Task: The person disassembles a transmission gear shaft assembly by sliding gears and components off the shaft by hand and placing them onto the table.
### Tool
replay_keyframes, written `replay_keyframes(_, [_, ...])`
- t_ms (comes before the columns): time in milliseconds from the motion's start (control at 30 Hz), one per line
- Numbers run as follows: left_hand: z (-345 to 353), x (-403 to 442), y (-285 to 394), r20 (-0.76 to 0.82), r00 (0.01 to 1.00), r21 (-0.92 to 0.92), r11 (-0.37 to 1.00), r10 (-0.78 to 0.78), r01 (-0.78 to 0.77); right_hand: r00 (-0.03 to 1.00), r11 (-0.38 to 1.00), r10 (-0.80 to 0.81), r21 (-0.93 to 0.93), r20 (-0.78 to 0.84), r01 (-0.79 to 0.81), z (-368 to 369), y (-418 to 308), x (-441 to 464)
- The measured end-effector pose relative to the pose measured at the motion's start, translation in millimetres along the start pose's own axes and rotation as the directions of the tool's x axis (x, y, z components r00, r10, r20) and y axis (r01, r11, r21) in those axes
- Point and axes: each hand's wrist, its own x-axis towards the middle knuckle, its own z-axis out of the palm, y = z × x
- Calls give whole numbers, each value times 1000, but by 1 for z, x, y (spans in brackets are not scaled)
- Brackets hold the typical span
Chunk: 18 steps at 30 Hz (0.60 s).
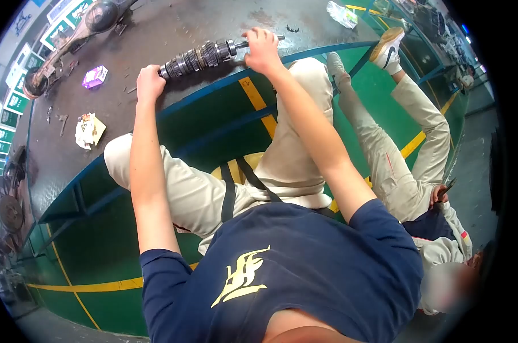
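The gear shaft (199,59), a row of dark toothed wheels on one axle, is at the near edge of the surface (150,34), between the two hands of the person. Whether it rests on the surface or is lifted a little, one cannot tell. It lies slantwise, the right end farther from the body.

The left hand (150,84) is closed at the left end, beside the last toothed part; its fingers are folded on this end, but their tips are hidden. The right hand (263,52) is on the thin portion past the gears. Its fingers bend over the top and are clamped on the bar, whose bare tip comes out to the right of them. The gears are thus between the hands.

To the left, on the same surface, there are a purple box (95,76) and, nearer to the body, a crumpled wrapper (90,131). Beyond the right hand lies a small dark piece (292,28).
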Motion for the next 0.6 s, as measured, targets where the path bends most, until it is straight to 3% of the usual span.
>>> replay_keyframes(67, [2,3,-2,-5,1000,20,1000,18,-18,977,994,-55,-77,205,72,3,-5,0])
replay_keyframes(167, [9,4,-7,-18,999,34,999,34,-33,952,993,-116,38,284,110,6,-9,1])
replay_keyframes(300, [2,3,2,24,999,38,998,40,-40,950,988,-149,75,274,133,9,-13,4])
replay_keyframes(333, [1,1,2,27,999,21,999,39,-40,965,985,-156,102,209,138,15,-11,3])
replay_keyframes(600, [-4,-5,3,45,997,35,998,56,-58,974,999,-26,37,224,18,13,0,6])
